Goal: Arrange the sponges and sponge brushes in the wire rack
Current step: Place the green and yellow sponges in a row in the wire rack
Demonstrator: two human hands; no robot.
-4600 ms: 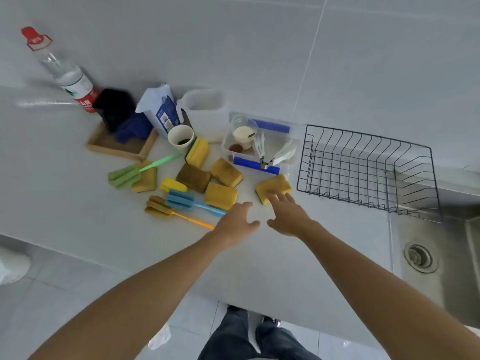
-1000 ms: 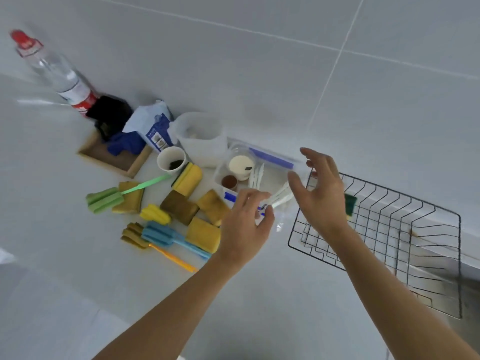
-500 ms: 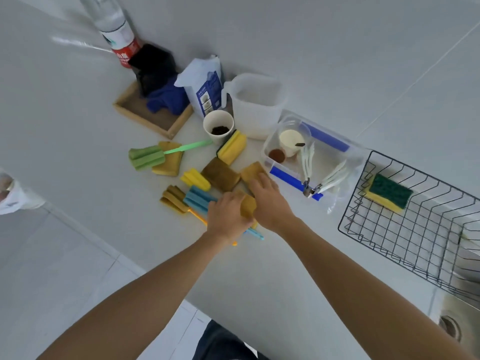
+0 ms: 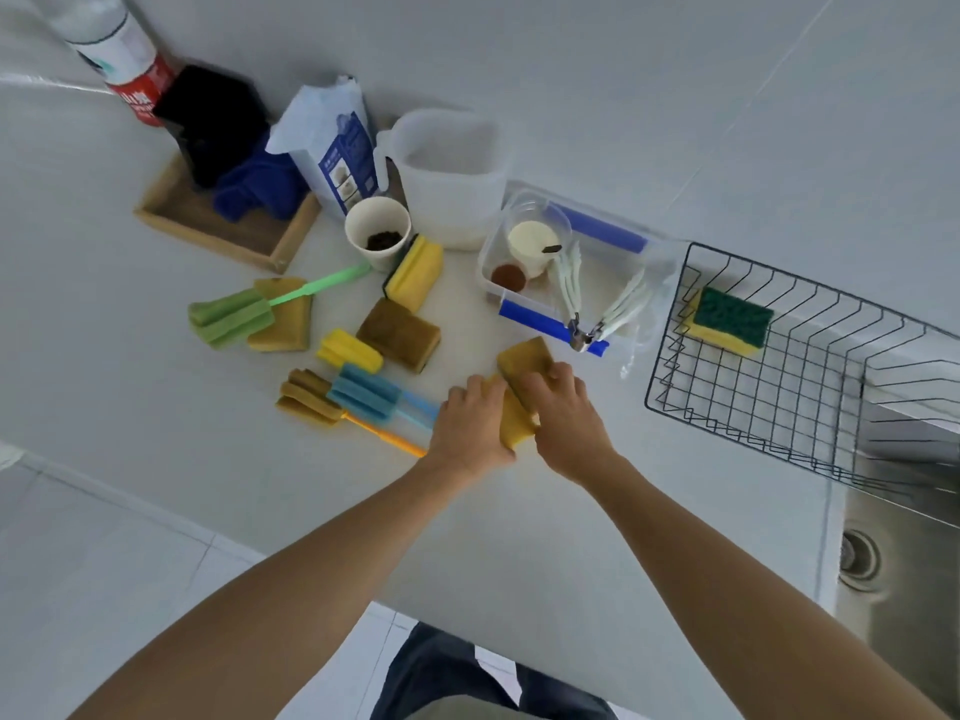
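Yellow sponge [image 4: 522,363] in both hands, long axis toward wall

A pale grey countertop [image 4: 156,459] meets a wall [image 4: 649,96] of large light tiles with thin grout lines, a steel sink [image 4: 904,579] with a round drain is set at its right end, and pale floor tiles [image 4: 104,574] show below.

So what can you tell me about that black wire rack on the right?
The black wire rack is an open-topped basket of thin dark metal rods forming a grid floor and low barred walls. It stands upright on the pale counter, its right end reaching over the steel sink. Inside, at its far left corner, lies one yellow sponge with a green scouring top. Neither hand touches it.
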